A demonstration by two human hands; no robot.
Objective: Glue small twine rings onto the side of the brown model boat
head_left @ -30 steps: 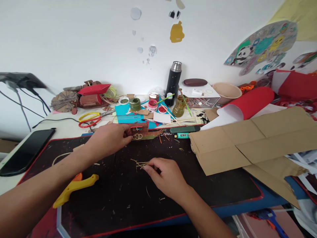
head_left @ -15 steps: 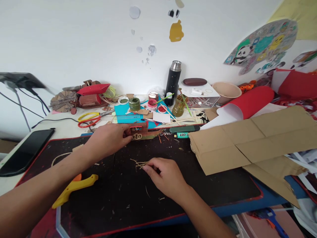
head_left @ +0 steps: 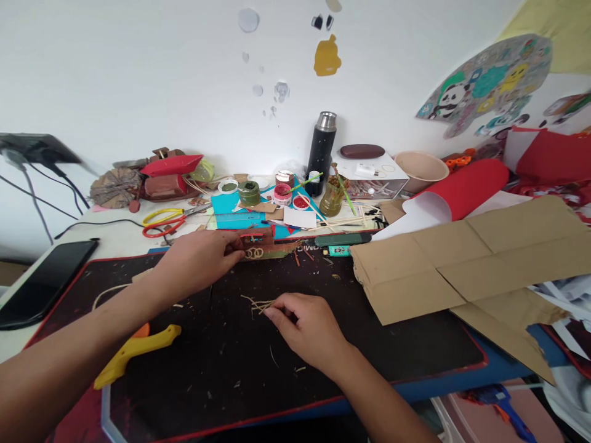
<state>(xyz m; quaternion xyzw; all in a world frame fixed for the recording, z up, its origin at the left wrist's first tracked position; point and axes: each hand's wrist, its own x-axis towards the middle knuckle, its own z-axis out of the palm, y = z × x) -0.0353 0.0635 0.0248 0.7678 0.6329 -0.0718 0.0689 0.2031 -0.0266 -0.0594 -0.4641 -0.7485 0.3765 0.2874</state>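
My left hand [head_left: 201, 258] is closed at the left end of a small painted boat model [head_left: 272, 251]. Its upper part is brown with red trim, the lower side is green, and pale twine rings [head_left: 253, 253] lie against that side. My fingers cover the model's left end. Lower and to the right, my right hand [head_left: 307, 329] pinches several thin strands of twine [head_left: 256, 304] between thumb and fingers. Their loose ends stick out leftward over the dark mat [head_left: 221, 369]. The strands and the model are apart.
A yellow tool with an orange part [head_left: 138, 354] lies below my left forearm. Scissors [head_left: 161, 221], open paint jars [head_left: 249, 193] and a black flask [head_left: 322, 147] stand or lie behind. Folded cardboard [head_left: 415, 280] covers the right side; a phone [head_left: 48, 283] lies left.
The whole view has shifted slightly left. Both hands keep nearly the same place and grip, with the twine strands still between the right fingers.
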